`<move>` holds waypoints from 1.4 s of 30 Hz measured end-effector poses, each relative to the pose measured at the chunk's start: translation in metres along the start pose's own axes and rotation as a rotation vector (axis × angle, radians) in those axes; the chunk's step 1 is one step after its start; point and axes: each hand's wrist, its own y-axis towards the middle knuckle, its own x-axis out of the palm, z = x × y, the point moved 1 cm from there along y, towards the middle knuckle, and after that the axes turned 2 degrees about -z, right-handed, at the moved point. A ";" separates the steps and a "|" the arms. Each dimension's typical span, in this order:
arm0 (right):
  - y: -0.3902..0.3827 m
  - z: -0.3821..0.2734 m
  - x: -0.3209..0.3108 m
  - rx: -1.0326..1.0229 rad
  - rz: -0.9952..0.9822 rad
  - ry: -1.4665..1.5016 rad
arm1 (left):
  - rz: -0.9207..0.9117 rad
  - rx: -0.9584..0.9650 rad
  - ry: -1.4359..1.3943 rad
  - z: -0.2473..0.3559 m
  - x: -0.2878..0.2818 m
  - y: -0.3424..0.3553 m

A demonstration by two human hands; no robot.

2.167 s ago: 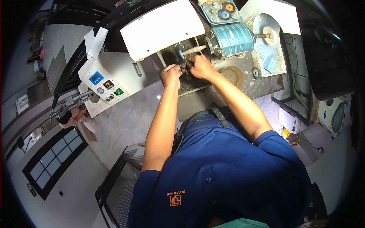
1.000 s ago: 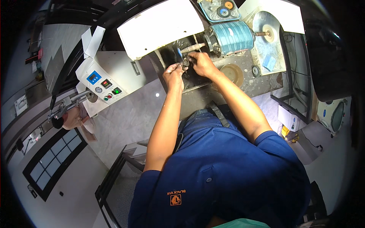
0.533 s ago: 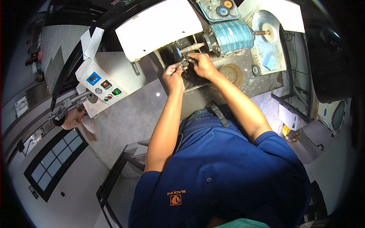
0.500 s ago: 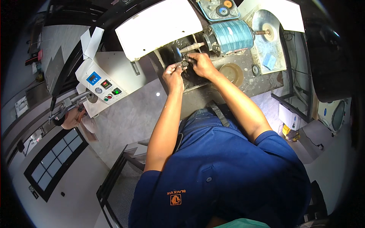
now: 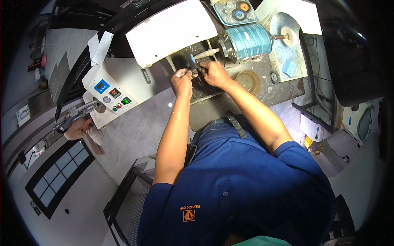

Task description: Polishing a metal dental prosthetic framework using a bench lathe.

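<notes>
A bench polishing motor (image 5: 249, 42) with a teal, ribbed body stands on the worktop, and its tapered spindle (image 5: 206, 53) points left. At the spindle's end is a dark wheel with a blue centre (image 5: 192, 60). My left hand (image 5: 182, 81) is closed in a pinch just below the wheel. A small dark piece (image 5: 195, 75) shows at its fingertips, too small to name. My right hand (image 5: 216, 74) is beside it on the right, below the spindle, fingers curled together. What those fingers hold is hidden.
A white hood (image 5: 172, 30) covers the area behind the wheel. On the motor's right shaft sits a pale buffing wheel (image 5: 289, 37) before a metal guard. A round bowl (image 5: 248, 82) stands near my right forearm. A blue tray (image 5: 234, 14) holds brush wheels. At left is a white control box (image 5: 111, 95).
My left hand has shifted slightly left and up, closer beneath the wheel. The small dark piece between my hands is more covered now. My right hand has moved a little left.
</notes>
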 end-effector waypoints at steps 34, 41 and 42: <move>-0.007 -0.022 -0.009 -0.093 -0.016 -0.005 | 0.067 0.091 -0.066 -0.006 -0.004 -0.012; -0.002 -0.013 -0.002 0.016 -0.041 -0.020 | 0.055 0.057 -0.046 -0.008 -0.005 -0.007; -0.003 -0.013 -0.001 0.012 -0.070 0.002 | 0.057 0.075 -0.029 -0.006 -0.007 -0.010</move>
